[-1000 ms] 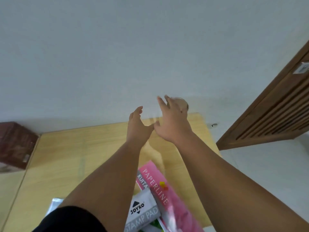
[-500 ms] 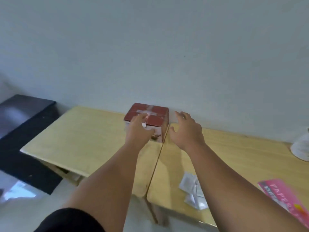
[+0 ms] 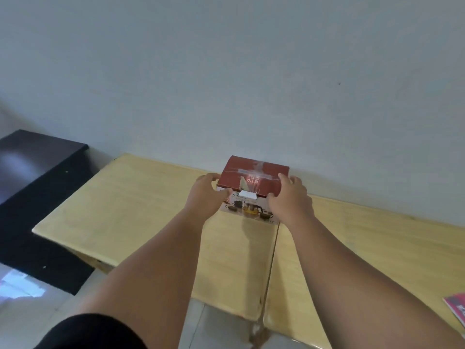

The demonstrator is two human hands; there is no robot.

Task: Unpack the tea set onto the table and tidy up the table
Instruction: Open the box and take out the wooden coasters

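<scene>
A red tea set box [image 3: 253, 176], taped shut across its lid and printed with teapots on its white front, stands at the back of the light wooden table [image 3: 130, 212], against the wall. My left hand [image 3: 207, 195] clasps its left side and my right hand [image 3: 289, 197] clasps its right side. Both hands grip the box near the top front corners. The lid stays closed, so the contents are hidden.
A seam [image 3: 273, 250] splits the table into two tops, and the box straddles it. A pink packet [image 3: 456, 308] pokes in at the right edge. A black low surface [image 3: 32, 177] lies to the left, beyond the table's edge.
My view swung left from the pink packet end of the table to the box. Both hands moved from open air onto the box's sides and closed on it.
</scene>
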